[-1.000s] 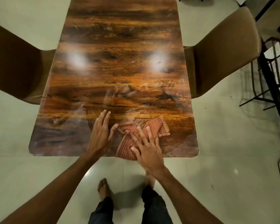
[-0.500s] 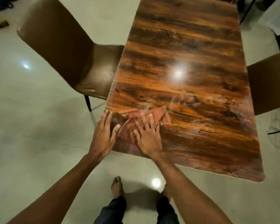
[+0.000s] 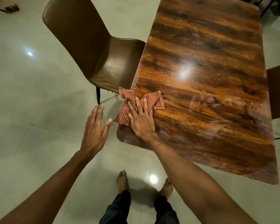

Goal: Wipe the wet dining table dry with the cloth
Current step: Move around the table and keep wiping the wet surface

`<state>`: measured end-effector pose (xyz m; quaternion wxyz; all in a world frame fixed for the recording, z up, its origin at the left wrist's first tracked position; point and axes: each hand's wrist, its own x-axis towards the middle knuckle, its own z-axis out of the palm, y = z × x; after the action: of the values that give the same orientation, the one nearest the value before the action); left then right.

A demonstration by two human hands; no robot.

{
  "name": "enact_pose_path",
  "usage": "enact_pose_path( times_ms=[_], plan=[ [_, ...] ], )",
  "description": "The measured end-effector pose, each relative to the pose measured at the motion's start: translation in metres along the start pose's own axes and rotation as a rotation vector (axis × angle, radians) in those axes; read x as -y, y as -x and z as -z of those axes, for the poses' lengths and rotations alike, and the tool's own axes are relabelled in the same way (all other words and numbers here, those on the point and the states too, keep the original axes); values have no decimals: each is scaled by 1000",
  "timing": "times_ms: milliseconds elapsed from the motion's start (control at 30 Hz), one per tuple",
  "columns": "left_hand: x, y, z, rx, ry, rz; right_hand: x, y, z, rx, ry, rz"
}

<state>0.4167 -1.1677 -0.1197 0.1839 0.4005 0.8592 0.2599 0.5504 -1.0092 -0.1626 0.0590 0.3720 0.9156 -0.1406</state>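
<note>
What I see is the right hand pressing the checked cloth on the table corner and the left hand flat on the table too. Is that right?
Not quite. In the head view the right hand presses the checked cloth on the table corner, but the left hand is off the table, held open over the floor beside that corner.

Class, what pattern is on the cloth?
The cloth has a small red-and-cream check, clearest in the head view.

Glossy wood-grain table (image 3: 208, 65), checked cloth (image 3: 153, 101) at its near left corner, overhanging the edge
</note>
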Motion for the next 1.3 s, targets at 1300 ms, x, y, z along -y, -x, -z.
enact_pose_path(
  times_ms=[1300],
  plan=[
    [-357, 90, -245, 374, -48, -445, -390, 345, -1, -254, -214, -805]
  ],
)
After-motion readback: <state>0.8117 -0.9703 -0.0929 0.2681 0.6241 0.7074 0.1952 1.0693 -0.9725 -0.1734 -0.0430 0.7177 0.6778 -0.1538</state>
